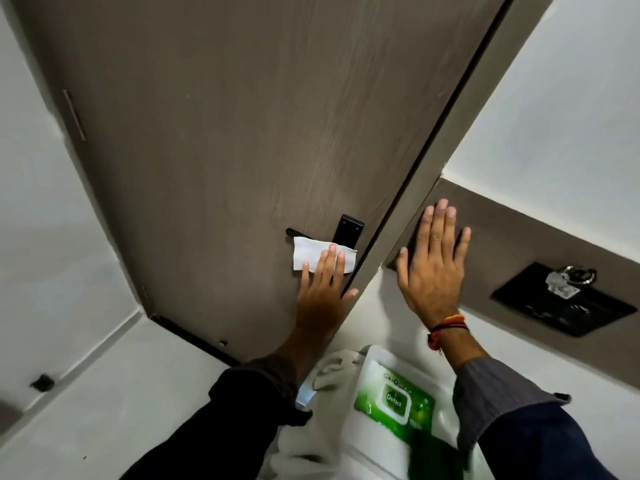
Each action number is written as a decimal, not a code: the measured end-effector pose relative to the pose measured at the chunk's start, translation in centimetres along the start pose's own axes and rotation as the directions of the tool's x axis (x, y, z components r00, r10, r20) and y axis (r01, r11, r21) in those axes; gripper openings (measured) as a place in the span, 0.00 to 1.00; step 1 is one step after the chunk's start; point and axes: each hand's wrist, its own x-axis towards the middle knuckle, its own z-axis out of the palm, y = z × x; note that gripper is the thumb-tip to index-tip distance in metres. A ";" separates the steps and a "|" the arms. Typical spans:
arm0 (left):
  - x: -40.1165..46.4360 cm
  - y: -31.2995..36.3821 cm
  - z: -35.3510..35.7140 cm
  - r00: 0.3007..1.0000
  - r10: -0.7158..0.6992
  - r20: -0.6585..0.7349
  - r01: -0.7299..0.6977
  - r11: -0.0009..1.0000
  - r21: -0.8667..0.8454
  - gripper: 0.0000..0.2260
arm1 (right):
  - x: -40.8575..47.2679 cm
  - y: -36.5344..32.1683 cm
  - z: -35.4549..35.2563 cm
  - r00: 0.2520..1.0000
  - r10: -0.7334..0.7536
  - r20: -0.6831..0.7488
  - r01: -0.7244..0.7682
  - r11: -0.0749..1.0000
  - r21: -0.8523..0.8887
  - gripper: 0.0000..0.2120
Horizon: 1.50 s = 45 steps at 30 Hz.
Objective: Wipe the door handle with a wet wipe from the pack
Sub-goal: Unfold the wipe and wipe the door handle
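A black lever door handle (298, 233) with a black lock plate (349, 230) sits on the grey-brown wooden door (242, 133). A white wet wipe (311, 252) is draped over the handle. My left hand (323, 292) presses flat on the wipe, fingers stretched over its lower right part. My right hand (433, 268) lies flat with fingers apart on the brown wall panel (502, 244) right of the door frame; it holds nothing. The green and white wet wipe pack (394, 403) lies below, between my forearms.
A black wall plate (561, 299) with a metal key ring (571, 278) is on the wall panel at the right. White cloth (332, 372) lies under the pack. A black door stopper (42, 382) sits on the light floor at the lower left.
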 end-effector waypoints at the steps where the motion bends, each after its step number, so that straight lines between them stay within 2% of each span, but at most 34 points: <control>1: 0.1 1.2 0.2 0.997 -0.071 0.011 0.072 0.997 -0.020 0.35 | 0.2 0.7 0.5 0.999 -0.032 -0.019 0.032 0.999 -0.021 0.39; 4: 0.4 4.8 0.9 0.967 -0.253 0.001 0.250 0.956 -0.150 0.35 | 0.1 1.9 1.8 0.990 -0.120 -0.079 0.117 0.992 -0.048 0.38; 6: 1.1 6.6 0.7 0.930 -0.367 -0.008 0.349 0.890 -0.293 0.35 | 0.2 2.1 2.3 0.985 -0.132 -0.109 0.124 0.989 -0.075 0.37; 10: 2.7 9.9 -0.1 0.823 -0.568 0.001 0.452 0.655 -0.605 0.37 | 0.4 2.0 2.7 0.978 -0.130 -0.162 0.127 0.991 -0.032 0.37; 15: 6.1 9.1 -1.3 0.686 -0.717 0.124 0.516 0.358 -0.778 0.32 | 0.5 2.2 3.1 0.969 -0.148 -0.199 0.147 0.989 -0.018 0.37; 16: 6.6 8.5 -1.5 0.672 -0.728 0.138 0.524 0.334 -0.783 0.31 | 0.5 2.1 3.1 0.968 -0.151 -0.200 0.151 0.988 -0.018 0.37; 18: 6.6 8.4 -1.6 0.665 -0.736 0.130 0.527 0.338 -0.780 0.31 | 0.5 2.2 3.2 0.968 -0.154 -0.200 0.152 0.988 -0.023 0.37; 23: 3.9 12.1 -0.3 0.757 -0.649 0.077 0.373 0.332 -0.866 0.31 | 0.6 2.2 3.4 0.964 -0.159 -0.214 0.157 0.987 -0.025 0.36; 25: 3.8 10.8 -0.2 0.778 -0.624 0.080 0.379 0.363 -0.852 0.31 | 0.5 2.1 3.5 0.961 -0.162 -0.224 0.161 0.987 -0.021 0.36; 27: 4.7 8.0 -0.8 0.766 -0.641 0.045 0.412 0.437 -0.799 0.31 | 0.5 2.0 3.6 0.959 -0.163 -0.231 0.164 0.986 -0.014 0.36; 28: 5.5 6.7 -1.4 0.746 -0.665 0.049 0.440 0.436 -0.785 0.30 | 0.6 2.0 3.7 0.958 -0.163 -0.234 0.163 0.986 -0.019 0.36; 30: 7.2 5.2 -2.3 0.682 -0.723 0.113 0.514 0.363 -0.777 0.31 | 0.6 2.1 3.8 0.957 -0.164 -0.238 0.161 0.986 -0.033 0.36; 32: 7.4 6.3 -2.4 0.672 -0.728 0.133 0.566 0.390 -0.726 0.34 | 0.6 2.0 3.8 0.956 -0.167 -0.240 0.162 0.986 -0.044 0.36; 33: 6.8 7.5 -2.0 0.693 -0.709 0.130 0.566 0.424 -0.707 0.35 | 0.7 2.1 3.9 0.956 -0.169 -0.239 0.162 0.986 -0.047 0.36; 36: 4.0 10.8 -0.7 0.758 -0.645 0.098 0.459 0.421 -0.782 0.36 | 0.7 2.1 3.9 0.955 -0.178 -0.238 0.174 0.984 -0.039 0.36; 39: 3.9 10.0 -0.1 0.795 -0.599 0.096 0.418 0.426 -0.802 0.37 | 0.6 2.1 4.0 0.953 -0.179 -0.245 0.177 0.984 -0.032 0.36; 45: 8.0 4.3 -1.9 0.663 -0.733 0.149 0.516 0.303 -0.801 0.38 | 0.6 2.1 4.1 0.950 -0.181 -0.255 0.178 0.983 -0.036 0.36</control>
